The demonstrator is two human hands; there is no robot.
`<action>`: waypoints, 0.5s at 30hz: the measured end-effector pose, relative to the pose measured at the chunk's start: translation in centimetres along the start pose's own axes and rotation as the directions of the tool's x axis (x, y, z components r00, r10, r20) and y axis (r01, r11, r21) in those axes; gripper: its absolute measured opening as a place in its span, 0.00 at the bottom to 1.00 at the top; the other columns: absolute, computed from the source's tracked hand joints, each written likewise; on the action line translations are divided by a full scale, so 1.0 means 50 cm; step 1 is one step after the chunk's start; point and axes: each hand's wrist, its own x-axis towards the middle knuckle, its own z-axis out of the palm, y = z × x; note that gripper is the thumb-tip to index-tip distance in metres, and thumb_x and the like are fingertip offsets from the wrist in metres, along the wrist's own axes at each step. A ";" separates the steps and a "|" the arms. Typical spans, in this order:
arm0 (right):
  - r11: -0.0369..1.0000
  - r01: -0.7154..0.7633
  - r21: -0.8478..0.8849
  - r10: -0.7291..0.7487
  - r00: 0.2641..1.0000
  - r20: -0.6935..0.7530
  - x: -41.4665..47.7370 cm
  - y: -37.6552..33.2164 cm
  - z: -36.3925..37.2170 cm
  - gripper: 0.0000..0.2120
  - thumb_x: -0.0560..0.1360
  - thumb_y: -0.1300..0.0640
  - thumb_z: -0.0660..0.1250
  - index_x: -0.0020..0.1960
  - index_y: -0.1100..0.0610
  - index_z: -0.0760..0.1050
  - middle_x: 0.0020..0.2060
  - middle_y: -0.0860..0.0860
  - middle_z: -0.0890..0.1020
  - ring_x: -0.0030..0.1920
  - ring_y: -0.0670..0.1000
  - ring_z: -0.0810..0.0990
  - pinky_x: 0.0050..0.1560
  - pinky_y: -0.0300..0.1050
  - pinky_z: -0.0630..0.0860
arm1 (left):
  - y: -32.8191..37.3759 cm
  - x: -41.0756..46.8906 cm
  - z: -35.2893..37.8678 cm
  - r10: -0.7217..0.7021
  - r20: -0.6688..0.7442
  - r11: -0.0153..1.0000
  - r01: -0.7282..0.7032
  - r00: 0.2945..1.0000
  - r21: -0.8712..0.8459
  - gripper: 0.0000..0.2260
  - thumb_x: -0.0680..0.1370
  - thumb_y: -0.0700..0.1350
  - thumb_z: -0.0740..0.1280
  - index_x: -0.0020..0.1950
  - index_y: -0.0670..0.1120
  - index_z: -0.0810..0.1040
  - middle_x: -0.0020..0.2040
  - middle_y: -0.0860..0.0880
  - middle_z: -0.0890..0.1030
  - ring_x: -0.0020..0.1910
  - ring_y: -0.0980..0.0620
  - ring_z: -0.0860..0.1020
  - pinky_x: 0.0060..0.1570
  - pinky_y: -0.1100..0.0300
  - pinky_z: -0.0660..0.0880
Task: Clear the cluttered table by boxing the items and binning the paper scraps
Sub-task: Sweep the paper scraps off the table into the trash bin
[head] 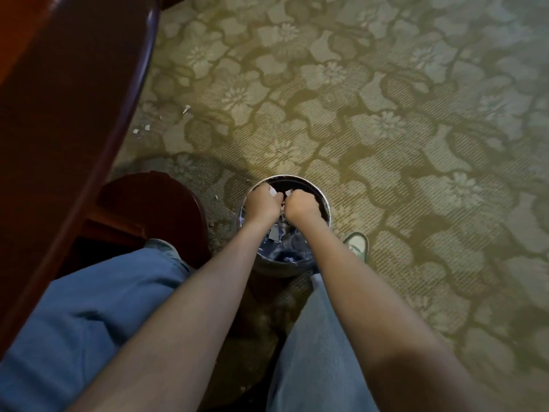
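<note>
A round metal bin [322, 200] with a dark liner stands on the carpet between my feet. Both my hands hang over its mouth, side by side. My left hand [263, 203] is curled and holds small white paper scraps [272, 191] that poke out at its fingertips. My right hand [301, 205] is curled too, with a bit of white paper at its fingers. More paper scraps [274, 233] lie inside the bin below my wrists.
The dark wooden table's curved edge [127, 93] runs down the left. A round wooden base [154, 203] sits left of the bin. Small paper scraps [145, 127] lie on the patterned carpet near the table. My shoe [356, 243] is right of the bin.
</note>
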 end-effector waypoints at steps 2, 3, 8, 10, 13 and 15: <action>0.996 -0.044 0.075 0.044 0.999 -0.004 0.008 0.002 0.009 0.10 0.81 0.61 0.54 0.47 0.64 0.72 0.38 0.55 0.73 0.37 0.54 0.73 0.36 0.45 0.68 | -0.009 0.012 0.010 -0.035 0.012 0.999 0.035 0.999 -0.003 0.20 0.81 0.46 0.60 0.71 0.38 0.67 0.69 0.39 0.71 0.67 0.42 0.69 0.61 0.54 0.67; 0.993 -0.059 0.106 0.060 0.998 -0.008 0.010 0.002 0.011 0.12 0.81 0.60 0.53 0.56 0.65 0.72 0.46 0.58 0.77 0.46 0.57 0.77 0.41 0.46 0.69 | -0.012 0.017 0.014 -0.052 0.015 0.999 0.052 0.999 -0.008 0.21 0.81 0.46 0.60 0.71 0.38 0.66 0.70 0.39 0.70 0.68 0.42 0.68 0.63 0.53 0.66; 0.981 -0.091 0.173 0.095 0.995 -0.014 0.029 -0.002 0.019 0.16 0.82 0.57 0.51 0.65 0.64 0.67 0.60 0.61 0.75 0.60 0.60 0.75 0.47 0.49 0.69 | -0.010 0.035 0.025 -0.059 0.006 0.998 0.059 0.998 0.016 0.20 0.81 0.47 0.60 0.70 0.39 0.68 0.68 0.40 0.72 0.67 0.42 0.69 0.62 0.55 0.67; 0.975 -0.095 0.202 0.099 0.995 -0.010 0.038 -0.006 0.021 0.16 0.82 0.57 0.52 0.65 0.64 0.65 0.59 0.61 0.75 0.59 0.61 0.76 0.46 0.50 0.70 | -0.004 0.043 0.027 -0.044 -0.009 0.999 0.044 0.999 -0.001 0.15 0.81 0.47 0.60 0.66 0.42 0.71 0.62 0.41 0.75 0.66 0.43 0.71 0.60 0.55 0.67; 0.963 -0.113 0.244 0.111 0.994 0.021 0.050 -0.009 0.023 0.17 0.81 0.57 0.54 0.66 0.63 0.63 0.61 0.63 0.73 0.60 0.61 0.74 0.51 0.52 0.72 | 0.002 0.059 0.032 -0.068 0.007 0.995 0.068 0.998 -0.067 0.18 0.81 0.47 0.60 0.68 0.41 0.68 0.65 0.41 0.73 0.65 0.42 0.71 0.57 0.55 0.68; 0.966 -0.112 0.231 0.106 0.994 0.040 0.056 -0.006 0.026 0.17 0.80 0.58 0.55 0.67 0.64 0.63 0.63 0.64 0.70 0.62 0.63 0.71 0.55 0.53 0.71 | 0.001 0.069 0.034 -0.118 0.039 0.985 0.122 0.992 -0.122 0.18 0.80 0.47 0.60 0.68 0.40 0.67 0.64 0.41 0.73 0.63 0.42 0.72 0.53 0.55 0.68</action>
